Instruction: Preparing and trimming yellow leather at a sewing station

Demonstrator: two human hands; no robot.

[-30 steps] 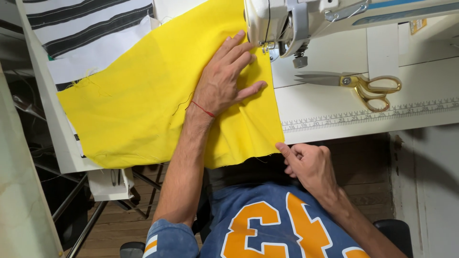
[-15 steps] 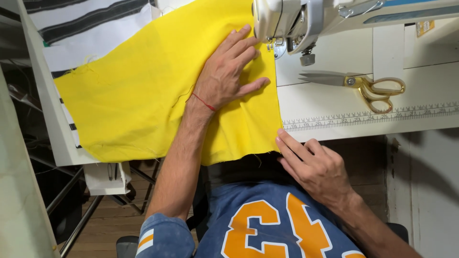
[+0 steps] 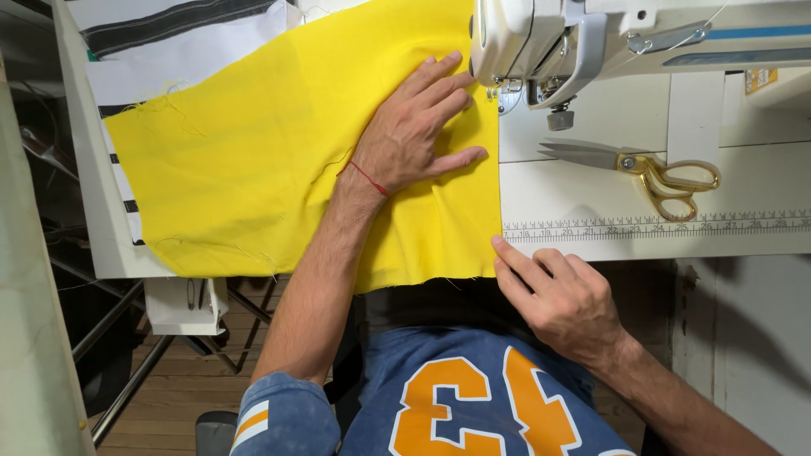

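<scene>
- The table is white and fills the upper part of the view, with a ruler strip printed along its near edge.
- The yellow cloth lies spread over the left half of the table; its right edge runs straight down from the machine's needle area to the table's near edge, and its lower right corner hangs a little over that edge.
- The sewing machine is white and stands at the top right, its head just beside the cloth's right edge.
- A striped cloth, white with dark bands, lies under the yellow one at the top left and shows again along its left side.
- The left hand lies flat, palm down, on the yellow cloth, fingers spread apart and pointing at the machine head, thumb stretched out to the right; it grips nothing, only presses. A red thread circles its wrist.
- The right hand sits at the table's near edge, fingers loosely curled together, the forefinger tip touching the cloth's lower right corner. I cannot tell whether it pinches the edge.
- The scissors, with gold handles, lie on the bare table right of the cloth, blades pointing left, well apart from both hands.
</scene>
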